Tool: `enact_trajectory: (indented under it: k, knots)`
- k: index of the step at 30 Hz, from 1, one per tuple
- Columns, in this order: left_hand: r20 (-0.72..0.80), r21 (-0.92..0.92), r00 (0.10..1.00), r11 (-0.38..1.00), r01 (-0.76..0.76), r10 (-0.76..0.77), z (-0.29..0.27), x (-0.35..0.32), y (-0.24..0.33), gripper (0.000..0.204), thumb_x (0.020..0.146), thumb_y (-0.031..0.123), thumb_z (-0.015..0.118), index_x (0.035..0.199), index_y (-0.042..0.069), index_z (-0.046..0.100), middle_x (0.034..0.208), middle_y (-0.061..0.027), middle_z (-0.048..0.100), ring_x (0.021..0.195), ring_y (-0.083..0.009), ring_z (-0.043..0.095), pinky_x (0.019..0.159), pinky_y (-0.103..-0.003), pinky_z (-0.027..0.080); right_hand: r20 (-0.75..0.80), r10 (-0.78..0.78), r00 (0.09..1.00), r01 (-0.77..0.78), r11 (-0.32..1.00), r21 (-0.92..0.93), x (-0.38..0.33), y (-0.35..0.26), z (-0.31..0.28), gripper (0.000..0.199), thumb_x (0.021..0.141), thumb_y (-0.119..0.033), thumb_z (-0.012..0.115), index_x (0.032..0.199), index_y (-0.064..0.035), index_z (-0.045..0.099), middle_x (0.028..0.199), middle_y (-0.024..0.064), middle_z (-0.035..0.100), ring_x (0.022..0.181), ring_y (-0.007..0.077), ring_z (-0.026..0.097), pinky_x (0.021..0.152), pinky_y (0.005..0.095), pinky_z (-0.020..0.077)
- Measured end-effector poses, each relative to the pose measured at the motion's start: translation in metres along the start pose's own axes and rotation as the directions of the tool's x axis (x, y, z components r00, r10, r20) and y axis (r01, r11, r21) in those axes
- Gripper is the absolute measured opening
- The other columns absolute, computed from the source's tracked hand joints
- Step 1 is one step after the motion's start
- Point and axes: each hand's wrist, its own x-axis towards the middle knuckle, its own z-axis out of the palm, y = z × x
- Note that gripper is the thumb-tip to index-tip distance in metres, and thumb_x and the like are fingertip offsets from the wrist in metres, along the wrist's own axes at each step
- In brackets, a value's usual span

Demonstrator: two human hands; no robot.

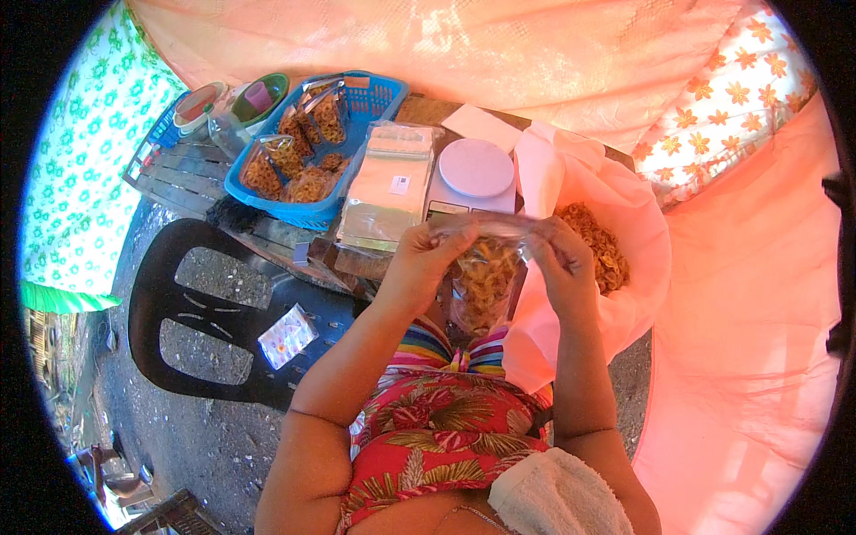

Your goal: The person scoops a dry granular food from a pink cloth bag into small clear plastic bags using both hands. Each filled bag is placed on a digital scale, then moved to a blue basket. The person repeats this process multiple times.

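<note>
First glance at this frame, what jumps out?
Both hands, left hand and right hand, pinch the top of a clear bag of golden fried snacks at centre. Right of it, a big pink bag lies open with a heap of the same snacks. At upper left, a blue basket holds filled packets, with a white kitchen scale and a stack of empty clear bags between.

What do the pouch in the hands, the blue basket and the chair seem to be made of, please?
The pouch looks like thin clear plastic film: glossy, with the fried snacks showing through. The blue basket seems rigid moulded plastic, with latticed walls. The black chair is probably moulded plastic too, matte, with cut-out openings in its back.
</note>
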Motion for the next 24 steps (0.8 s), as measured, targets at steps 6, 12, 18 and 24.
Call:
enact_trajectory:
  k: [6,12,18,24]
  knots:
    - [0.196,0.403,0.953,0.867,-0.294,0.232,0.003,-0.008,0.011,0.014,0.088,0.005,0.071,0.101,0.0,0.072,0.096,-0.0066,0.071,0.091,-0.0162,0.067,0.079,-0.03,0.054,0.118,-0.103,0.988,0.116,0.987,-0.108,-0.009,-0.011,0.003,0.009,0.08,-0.007,0.078,0.087,-0.0033,0.073,0.086,0.0049,0.061,0.079,0.0168,0.062,0.067,0.0302,0.0506]
    - [0.41,0.804,0.837,0.29,-0.519,0.363,-0.01,-0.008,0.027,0.008,0.083,0.01,0.074,0.09,0.006,0.071,0.097,-0.0121,0.07,0.097,-0.0306,0.066,0.094,-0.04,0.052,0.111,-0.254,0.961,0.277,0.896,-0.348,-0.009,-0.008,0.005,0.016,0.075,-0.01,0.082,0.077,-0.0037,0.067,0.08,0.0067,0.059,0.073,0.0211,0.061,0.06,0.0313,0.0505]
    - [0.474,0.812,0.844,0.246,-0.529,0.252,-0.013,-0.011,0.053,0.007,0.086,0.011,0.07,0.085,0.006,0.066,0.088,-0.0114,0.064,0.088,-0.0331,0.064,0.08,-0.042,0.052,0.124,-0.224,0.967,0.254,0.898,-0.359,-0.01,-0.014,0.005,0.023,0.072,-0.015,0.085,0.076,-0.0038,0.065,0.076,0.0068,0.057,0.068,0.0219,0.061,0.057,0.0308,0.0494]
    - [0.516,0.774,0.828,0.294,-0.561,0.222,-0.005,-0.008,0.091,0.009,0.087,0.012,0.069,0.085,0.004,0.065,0.086,-0.0123,0.062,0.079,-0.0326,0.063,0.07,-0.039,0.051,0.105,-0.223,0.969,0.242,0.942,-0.234,-0.001,-0.034,0.011,0.025,0.078,-0.017,0.084,0.084,-0.0026,0.064,0.079,0.0024,0.058,0.066,0.0121,0.057,0.058,0.0253,0.0458]
